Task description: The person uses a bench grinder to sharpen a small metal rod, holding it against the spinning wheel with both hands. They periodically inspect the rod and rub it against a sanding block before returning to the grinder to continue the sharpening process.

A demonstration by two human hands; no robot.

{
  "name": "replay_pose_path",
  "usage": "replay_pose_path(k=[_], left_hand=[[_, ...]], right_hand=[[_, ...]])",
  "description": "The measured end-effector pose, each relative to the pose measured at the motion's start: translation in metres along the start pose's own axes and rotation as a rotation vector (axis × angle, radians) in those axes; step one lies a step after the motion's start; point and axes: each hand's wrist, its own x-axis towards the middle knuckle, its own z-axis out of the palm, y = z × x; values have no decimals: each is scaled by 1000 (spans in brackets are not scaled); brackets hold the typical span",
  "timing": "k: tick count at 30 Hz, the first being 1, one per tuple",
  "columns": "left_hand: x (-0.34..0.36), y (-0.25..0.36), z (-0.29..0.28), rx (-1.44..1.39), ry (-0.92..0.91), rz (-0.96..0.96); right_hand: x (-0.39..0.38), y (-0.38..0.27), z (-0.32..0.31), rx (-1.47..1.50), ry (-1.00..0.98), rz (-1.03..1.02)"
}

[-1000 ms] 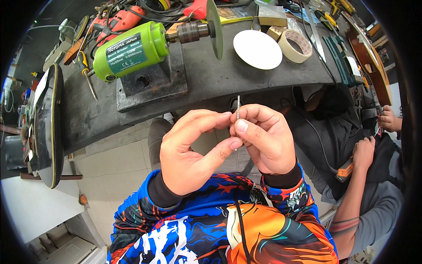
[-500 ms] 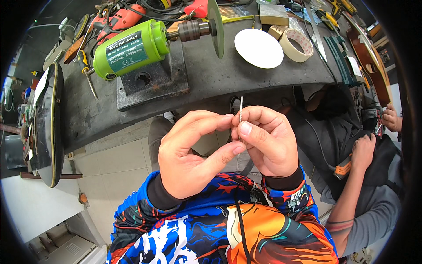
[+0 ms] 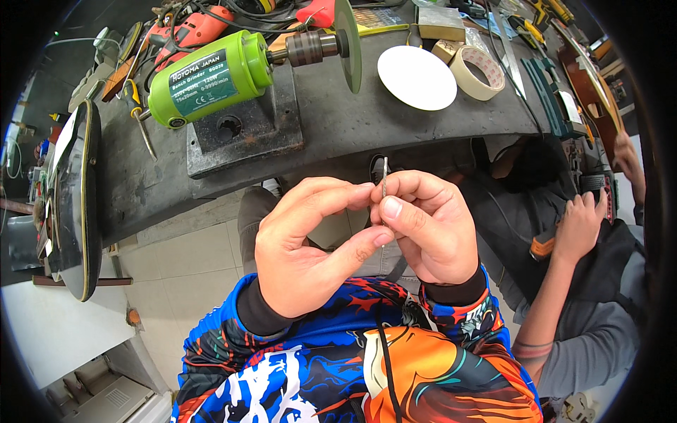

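In front of my chest, my right hand [image 3: 438, 224] pinches a thin, silvery metal rod [image 3: 385, 170] between thumb and forefinger. The rod stands nearly upright; its top pokes out above the fingers and a small tip shows below. My left hand [image 3: 295, 243] curves in from the other side. Its forefinger and thumb tips press against the rod, high and low, leaving a gap behind them. The rod's middle is mostly hidden by my fingers. Ahead of both hands stands the workbench [image 3: 331, 134] with a green bench grinder [image 3: 211, 81], whose spindle carries a thin disc [image 3: 348, 46].
On the bench lie a white disc [image 3: 416, 77], a masking tape roll [image 3: 477, 73], a screwdriver [image 3: 139, 116] and a red power tool [image 3: 192, 32]. A dark-rimmed board [image 3: 83, 204] stands at the left. At the right, another person's hand [image 3: 584, 225] is near an orange-ended tool [image 3: 543, 247].
The rod has tilted slightly and its top has dropped a little; my hands keep almost the same place. At the right, the other person's hands and arm have shifted.
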Motion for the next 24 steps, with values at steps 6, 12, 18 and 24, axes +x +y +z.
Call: replay_pose_path(k=[6,12,18,24], left_hand=[[0,-1,0,-5,5,2],[0,0,0,-4,1,10],[0,0,-1,5,-2,14],[2,-5,-1,44,25,-70]], right_hand=[[0,1,1,-2,-7,-23],[-1,-2,2,-10,-6,2],[0,-1,1,-3,-24,-11],[15,10,-2,-210,120,-134]])
